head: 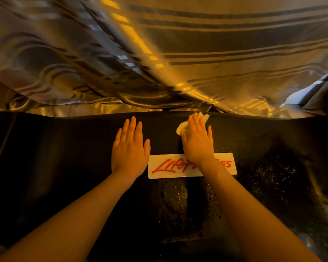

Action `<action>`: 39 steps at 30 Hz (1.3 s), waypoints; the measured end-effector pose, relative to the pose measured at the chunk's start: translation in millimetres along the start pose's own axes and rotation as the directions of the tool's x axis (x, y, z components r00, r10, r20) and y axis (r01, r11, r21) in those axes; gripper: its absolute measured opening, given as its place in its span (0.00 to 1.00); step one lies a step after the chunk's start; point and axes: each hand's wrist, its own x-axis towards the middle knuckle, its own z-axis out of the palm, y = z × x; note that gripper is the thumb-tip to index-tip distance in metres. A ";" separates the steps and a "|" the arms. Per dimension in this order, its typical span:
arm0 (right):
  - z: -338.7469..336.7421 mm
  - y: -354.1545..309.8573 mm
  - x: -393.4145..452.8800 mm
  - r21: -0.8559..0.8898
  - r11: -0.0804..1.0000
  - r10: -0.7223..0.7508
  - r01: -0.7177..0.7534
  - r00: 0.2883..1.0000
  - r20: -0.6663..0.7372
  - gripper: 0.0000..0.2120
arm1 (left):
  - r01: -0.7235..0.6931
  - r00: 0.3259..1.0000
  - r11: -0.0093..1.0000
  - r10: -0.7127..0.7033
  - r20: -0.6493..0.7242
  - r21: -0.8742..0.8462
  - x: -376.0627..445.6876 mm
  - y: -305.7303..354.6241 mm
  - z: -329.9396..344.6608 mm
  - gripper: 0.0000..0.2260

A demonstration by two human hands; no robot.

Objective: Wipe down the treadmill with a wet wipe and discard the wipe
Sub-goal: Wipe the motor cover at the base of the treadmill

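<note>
The black treadmill hood point(64, 157) fills the lower half of the head view, with a white label in red lettering point(170, 167) at its middle. My right hand point(197, 140) lies flat with straight fingers on a crumpled white wet wipe point(182, 127), pressing it against the hood near the far edge; the wipe shows at the fingertips and beside the thumb. My left hand point(130, 148) rests flat on the hood just left of the label, holding nothing. Wet streaks and droplets point(269, 167) glisten on the hood's right side and below the label.
A shiny striped curtain point(159, 53) hangs close behind the treadmill's far edge and bunches along it. At the right edge a dark slanted part point(322, 91) stands by the curtain. The lighting is dim and yellow.
</note>
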 end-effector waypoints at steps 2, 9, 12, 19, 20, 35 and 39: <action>-5.1 1.1 11.8 -0.010 1.000 -0.022 0.022 0.999 0.024 0.29 | -0.001 1.000 1.000 0.001 -0.002 -0.002 0.4 -0.7 0.6 0.27; 2.9 13.7 -37.5 0.047 0.996 -0.077 0.077 0.997 -0.002 0.28 | 0.000 1.000 1.000 0.000 -0.006 -0.004 0.2 -0.9 0.6 0.27; 5.2 22.1 -62.6 0.054 0.994 -0.099 0.098 0.995 0.012 0.28 | 0.002 1.000 1.000 -0.002 -0.004 0.000 0.4 -0.6 0.7 0.27; 7.5 -2.2 -45.1 0.087 0.994 0.072 -0.062 0.990 -0.118 0.28 | 0.004 1.000 1.000 -0.004 -0.004 -0.005 0.8 0.2 -0.6 0.27; 8.1 -5.4 -38.4 0.083 0.994 0.084 -0.073 0.988 -0.130 0.27 | 0.002 1.000 1.000 -0.002 -0.004 -0.006 0.7 -0.1 -0.7 0.27; 2.1 26.7 -46.5 0.025 0.998 -0.051 0.052 0.998 -0.029 0.27 | 0.004 1.000 1.000 -0.004 -0.023 -0.015 0.6 0.1 1.4 0.27; 0.2 27.2 -28.8 -0.013 0.999 -0.044 0.043 0.999 -0.015 0.27 | 0.005 1.000 1.000 -0.005 -0.022 -0.013 0.7 0.1 1.6 0.27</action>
